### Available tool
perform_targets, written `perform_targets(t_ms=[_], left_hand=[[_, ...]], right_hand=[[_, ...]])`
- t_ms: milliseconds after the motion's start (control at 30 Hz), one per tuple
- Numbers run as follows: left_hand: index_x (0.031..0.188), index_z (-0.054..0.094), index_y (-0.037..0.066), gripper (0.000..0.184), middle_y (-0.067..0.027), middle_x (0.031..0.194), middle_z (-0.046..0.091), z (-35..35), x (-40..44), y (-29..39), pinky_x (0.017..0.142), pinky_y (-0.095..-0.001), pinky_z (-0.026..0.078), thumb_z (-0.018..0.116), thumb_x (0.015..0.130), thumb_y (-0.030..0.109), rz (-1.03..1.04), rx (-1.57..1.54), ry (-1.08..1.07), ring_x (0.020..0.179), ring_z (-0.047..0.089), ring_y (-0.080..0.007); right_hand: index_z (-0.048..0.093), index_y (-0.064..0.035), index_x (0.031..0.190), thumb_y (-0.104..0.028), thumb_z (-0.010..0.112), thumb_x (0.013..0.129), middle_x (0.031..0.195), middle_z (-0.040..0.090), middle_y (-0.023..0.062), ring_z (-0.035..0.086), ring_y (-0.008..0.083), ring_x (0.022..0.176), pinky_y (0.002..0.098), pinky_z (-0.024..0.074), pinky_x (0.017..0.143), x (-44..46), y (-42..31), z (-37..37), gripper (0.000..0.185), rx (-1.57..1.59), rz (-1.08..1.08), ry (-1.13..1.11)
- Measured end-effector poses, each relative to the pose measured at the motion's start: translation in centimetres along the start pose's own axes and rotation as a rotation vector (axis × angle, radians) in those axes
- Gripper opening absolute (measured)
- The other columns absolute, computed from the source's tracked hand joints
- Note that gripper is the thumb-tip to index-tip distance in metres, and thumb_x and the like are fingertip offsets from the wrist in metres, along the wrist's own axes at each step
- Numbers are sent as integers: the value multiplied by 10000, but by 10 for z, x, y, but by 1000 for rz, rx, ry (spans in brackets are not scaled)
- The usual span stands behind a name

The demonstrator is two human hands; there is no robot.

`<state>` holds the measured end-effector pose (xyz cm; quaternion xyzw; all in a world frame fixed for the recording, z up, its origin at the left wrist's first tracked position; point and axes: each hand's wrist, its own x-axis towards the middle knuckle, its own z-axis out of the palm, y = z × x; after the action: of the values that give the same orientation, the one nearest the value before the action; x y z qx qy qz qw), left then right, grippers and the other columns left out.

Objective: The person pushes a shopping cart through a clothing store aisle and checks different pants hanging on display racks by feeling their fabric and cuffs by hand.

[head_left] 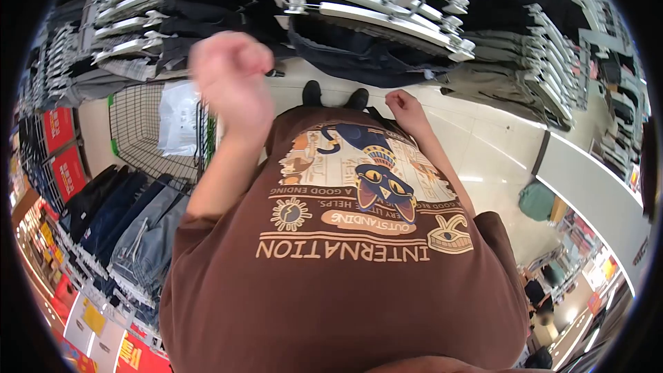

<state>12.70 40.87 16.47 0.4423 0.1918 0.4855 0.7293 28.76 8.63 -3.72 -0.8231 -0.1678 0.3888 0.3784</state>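
My left hand (235,72) is raised in front of the hanging dark clothes, blurred, with its fingers curled in and nothing visible in them. Lower down, my right hand (404,109) hangs by my right side, loosely closed, and it too shows nothing held. Nearest to it are the grey trousers (490,86) on the rack. Dark blue jeans (359,55) hang ahead from white clip hangers (387,21). To the left of my raised hand stands a wire shopping cart (135,117) with a white plastic bag (178,121) in it.
More jeans (141,228) hang at the lower left, beside red signs (65,169). Pale floor tiles (476,145) run along my right side to a white partition (594,193). A green bag-like item (537,200) sits beyond the tiles.
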Motion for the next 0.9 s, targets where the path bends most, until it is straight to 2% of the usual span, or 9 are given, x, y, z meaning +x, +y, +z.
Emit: perform_targets(t_ms=[67,133,233,333,367,500,600,733,900], left_hand=[[1175,603,9,154,-99,964,641,-30,-5,-66,673,-276,514,562,1032,46,-251,424,112,782,612,-131],[1296,552,0,394,-147,1177,630,-78,-16,-147,814,-333,557,684,929,58,-187,622,16,1000,657,-198],[1406,472,-29,747,-216,1318,567,-97,-34,-189,1100,-446,459,809,753,105,-125,889,-248,1260,571,-348],[1406,465,-30,759,-218,1318,543,-81,-38,-195,1120,-438,444,823,749,98,-113,897,-347,1249,566,-381],[1407,458,-19,784,-208,1315,519,-73,-38,-195,1113,-438,449,842,732,84,40,952,-258,1243,567,-391],[1397,423,-17,779,-205,1326,501,-70,-30,-199,1065,-413,481,847,746,52,-77,951,-282,1227,587,-366],[1383,425,-15,741,-198,1268,595,-64,-35,-197,1032,-392,498,838,770,44,-385,737,-305,1159,649,-329],[1375,460,4,661,-179,1133,743,-96,-60,-260,984,-369,524,846,844,93,-248,541,-209,1068,719,-271],[1342,630,39,585,-204,1296,711,-138,-58,-287,1028,-412,520,813,902,379,-582,929,-634,1171,694,-337]], right_hand=[[723,-19,1094,-253,702,1005,880,746,95,666,159,788,309,540,778,-3,-2,0,252,-85,17,-11],[722,-18,1091,-265,698,1005,890,747,100,675,175,795,319,544,784,-12,-13,-1,262,-142,43,-37],[722,-25,1083,-239,690,993,929,758,123,702,222,831,351,560,811,-31,5,-2,234,-195,51,-61],[715,-30,1103,-196,667,993,959,763,137,715,234,855,358,565,829,-43,12,-3,205,-237,107,-81],[713,-30,1110,-191,661,996,963,764,137,717,234,860,357,566,831,-47,18,-2,203,-242,116,-86],[708,-36,1127,-185,657,1006,973,764,131,724,233,881,358,567,840,-61,33,4,199,-160,188,-109],[711,-36,1122,-195,667,1006,959,761,123,722,226,883,358,566,837,-70,43,8,202,-162,199,-76],[716,-35,1112,-209,670,1007,948,758,125,717,227,873,362,563,826,-72,53,18,209,-139,206,-37],[713,-36,1138,-215,661,1035,945,741,80,661,161,855,317,532,821,-67,52,22,212,-128,211,-74]])
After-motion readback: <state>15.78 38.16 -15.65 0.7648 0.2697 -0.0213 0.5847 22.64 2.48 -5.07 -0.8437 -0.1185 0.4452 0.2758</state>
